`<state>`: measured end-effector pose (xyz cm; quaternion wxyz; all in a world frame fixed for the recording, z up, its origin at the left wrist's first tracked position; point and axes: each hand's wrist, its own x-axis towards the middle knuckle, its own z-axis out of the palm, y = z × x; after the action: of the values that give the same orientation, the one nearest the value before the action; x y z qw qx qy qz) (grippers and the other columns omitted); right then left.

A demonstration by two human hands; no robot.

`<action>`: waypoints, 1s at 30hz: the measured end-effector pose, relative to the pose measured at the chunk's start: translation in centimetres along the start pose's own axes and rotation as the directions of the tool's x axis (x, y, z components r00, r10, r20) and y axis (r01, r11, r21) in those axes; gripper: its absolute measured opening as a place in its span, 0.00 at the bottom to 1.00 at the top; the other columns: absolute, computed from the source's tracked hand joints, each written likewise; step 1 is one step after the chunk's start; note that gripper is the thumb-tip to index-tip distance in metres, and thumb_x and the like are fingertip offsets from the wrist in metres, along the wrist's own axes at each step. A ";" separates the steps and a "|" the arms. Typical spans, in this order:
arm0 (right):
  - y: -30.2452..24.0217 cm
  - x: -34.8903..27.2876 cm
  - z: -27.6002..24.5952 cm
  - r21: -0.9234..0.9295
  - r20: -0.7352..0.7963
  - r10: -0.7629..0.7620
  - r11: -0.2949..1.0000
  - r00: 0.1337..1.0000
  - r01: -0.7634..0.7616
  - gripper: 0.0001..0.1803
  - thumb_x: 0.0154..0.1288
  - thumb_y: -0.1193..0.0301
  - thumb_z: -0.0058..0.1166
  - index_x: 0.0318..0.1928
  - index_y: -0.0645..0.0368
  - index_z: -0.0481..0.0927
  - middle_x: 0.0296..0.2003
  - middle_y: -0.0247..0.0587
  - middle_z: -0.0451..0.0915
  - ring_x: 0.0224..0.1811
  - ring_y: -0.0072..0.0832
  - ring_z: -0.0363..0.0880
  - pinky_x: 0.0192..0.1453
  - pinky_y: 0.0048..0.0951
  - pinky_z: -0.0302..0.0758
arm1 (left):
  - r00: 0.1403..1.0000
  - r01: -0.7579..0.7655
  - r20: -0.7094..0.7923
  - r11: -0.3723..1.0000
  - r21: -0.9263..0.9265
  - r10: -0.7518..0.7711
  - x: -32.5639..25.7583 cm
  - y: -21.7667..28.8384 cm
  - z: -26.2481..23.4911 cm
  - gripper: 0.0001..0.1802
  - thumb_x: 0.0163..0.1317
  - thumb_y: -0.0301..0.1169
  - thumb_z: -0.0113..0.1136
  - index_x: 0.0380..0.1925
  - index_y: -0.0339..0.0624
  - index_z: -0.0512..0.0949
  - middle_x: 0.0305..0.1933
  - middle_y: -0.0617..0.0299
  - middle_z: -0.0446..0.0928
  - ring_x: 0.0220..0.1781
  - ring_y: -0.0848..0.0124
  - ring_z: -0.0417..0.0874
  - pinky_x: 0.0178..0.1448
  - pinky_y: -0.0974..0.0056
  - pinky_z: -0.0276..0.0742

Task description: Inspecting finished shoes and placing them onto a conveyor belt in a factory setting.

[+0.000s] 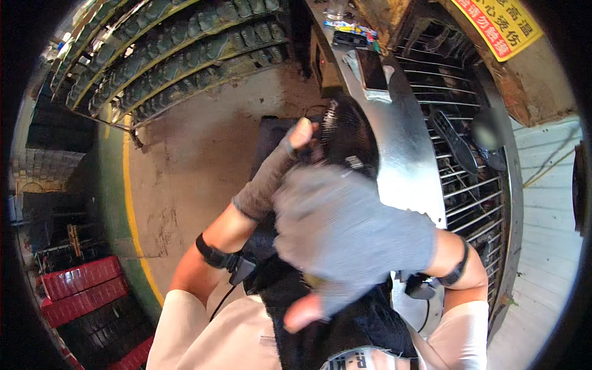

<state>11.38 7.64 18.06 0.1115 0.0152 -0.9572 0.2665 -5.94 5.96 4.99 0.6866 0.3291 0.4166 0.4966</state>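
A black shoe (350, 132) with a rounded, ridged edge is held up in front of me, beside the metal counter. My left hand (277, 166), in a grey fingerless glove, grips its left side; the thumb shows and the other fingers are hidden. My right hand (354, 222), also in a grey glove, is smeared by motion across the near part of the shoe. Its thumb points down toward my dark apron (345, 336). The right hand's other fingers are hidden, so what it holds, if anything, does not show.
The metal counter (401, 154) runs along my right, with a phone (371, 71) on it. Past it, a wire rack (472, 203) carries dark shoe parts (455, 142). Shelves of shoes (185, 61) stand far left, red crates (83, 280) near left. A yellow warning sign (502, 28) hangs upper right.
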 end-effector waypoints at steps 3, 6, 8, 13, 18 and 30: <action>0.4 -0.7 10.5 -0.112 0.023 -0.026 0.993 0.999 0.029 0.40 0.62 0.32 0.55 0.25 0.62 0.85 0.35 0.48 0.83 0.48 0.46 0.79 0.55 0.41 0.78 | 0.994 0.100 0.004 0.923 -0.372 -0.106 0.8 -2.0 0.5 0.40 0.76 0.64 0.54 0.66 0.36 0.77 0.60 0.52 0.85 0.61 0.61 0.88 0.69 0.55 0.86; 0.4 -2.6 12.4 -0.085 -0.211 -0.013 0.996 0.977 -0.005 0.33 0.65 0.40 0.61 0.37 0.63 0.86 0.43 0.50 0.83 0.54 0.47 0.80 0.64 0.47 0.75 | 0.999 0.044 0.041 0.833 -0.551 -0.025 -1.4 -4.5 -1.5 0.50 0.70 0.72 0.52 0.68 0.34 0.75 0.61 0.48 0.84 0.57 0.56 0.90 0.61 0.50 0.91; 0.3 -5.4 9.3 0.235 -0.652 0.336 0.942 0.680 -0.241 0.27 0.61 0.52 0.71 0.51 0.59 0.83 0.49 0.46 0.84 0.57 0.46 0.82 0.67 0.46 0.77 | 0.993 0.013 -0.095 0.882 -0.471 -0.066 -2.8 -3.7 -0.8 0.52 0.69 0.75 0.50 0.69 0.34 0.74 0.61 0.47 0.84 0.58 0.55 0.89 0.63 0.49 0.90; 0.5 -3.9 11.8 0.779 -0.530 0.821 0.570 0.211 -0.262 0.42 0.72 0.62 0.68 0.76 0.72 0.63 0.59 0.53 0.81 0.57 0.34 0.84 0.65 0.35 0.79 | 0.998 0.015 -0.048 0.974 -0.225 -0.027 -3.2 -3.6 0.9 0.58 0.67 0.79 0.46 0.73 0.35 0.70 0.68 0.47 0.80 0.65 0.56 0.85 0.73 0.51 0.81; 1.5 -6.3 9.5 0.741 -0.536 0.736 0.645 0.413 -0.186 0.43 0.71 0.64 0.68 0.79 0.68 0.63 0.63 0.57 0.80 0.62 0.41 0.84 0.67 0.38 0.80 | 0.993 -0.078 0.078 0.993 -0.088 0.085 -3.9 -3.2 1.9 0.51 0.73 0.74 0.46 0.68 0.34 0.74 0.68 0.49 0.79 0.64 0.60 0.84 0.70 0.55 0.81; 3.0 -6.0 13.3 0.877 -0.405 0.829 0.472 0.386 -0.093 0.44 0.77 0.49 0.59 0.79 0.65 0.60 0.68 0.45 0.75 0.69 0.36 0.76 0.75 0.36 0.71 | 0.930 -0.277 -0.101 0.853 0.442 0.355 -6.7 -0.4 2.4 0.41 0.78 0.51 0.61 0.77 0.30 0.65 0.73 0.50 0.74 0.72 0.63 0.75 0.78 0.58 0.69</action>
<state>14.29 3.21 4.15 0.4257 -0.3684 -0.5428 0.6233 -4.67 -0.62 7.29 0.4679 0.4873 0.5136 0.5290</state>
